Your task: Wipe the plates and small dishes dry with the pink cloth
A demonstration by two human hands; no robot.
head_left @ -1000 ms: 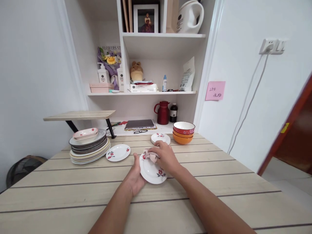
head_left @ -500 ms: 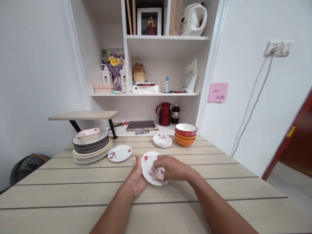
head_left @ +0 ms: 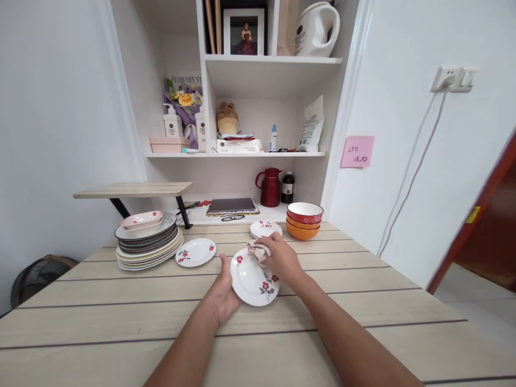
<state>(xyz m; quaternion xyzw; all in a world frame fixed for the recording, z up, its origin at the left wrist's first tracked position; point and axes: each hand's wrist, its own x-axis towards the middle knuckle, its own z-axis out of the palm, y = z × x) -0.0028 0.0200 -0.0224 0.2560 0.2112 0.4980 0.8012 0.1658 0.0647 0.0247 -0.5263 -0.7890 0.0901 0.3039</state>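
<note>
My left hand [head_left: 224, 294] grips the left edge of a white plate [head_left: 248, 282] with red flowers, thumb at the rim and fingers underneath. The plate is tilted toward me above the table. My right hand [head_left: 282, 258] is closed on a pale pink cloth [head_left: 260, 251], which touches the plate's upper rim. Left of my hands, another flowered plate [head_left: 197, 252] lies flat on the table. Just behind my right hand is a small stack of flowered plates [head_left: 265, 229], partly covered by that hand.
At the left rises a tall stack of plates [head_left: 150, 244] topped by a pink-spotted dish [head_left: 142, 219], beside a wooden stand [head_left: 133, 190]. Stacked bowls [head_left: 304, 221] stand at the back right. Behind are a laptop [head_left: 231, 205], glasses [head_left: 233, 217] and a red jug [head_left: 270, 188].
My right hand with the cloth has moved from the plate's lower right up to its far rim, uncovering the red flowers there. My left hand still holds the plate; the view has shifted slightly.
</note>
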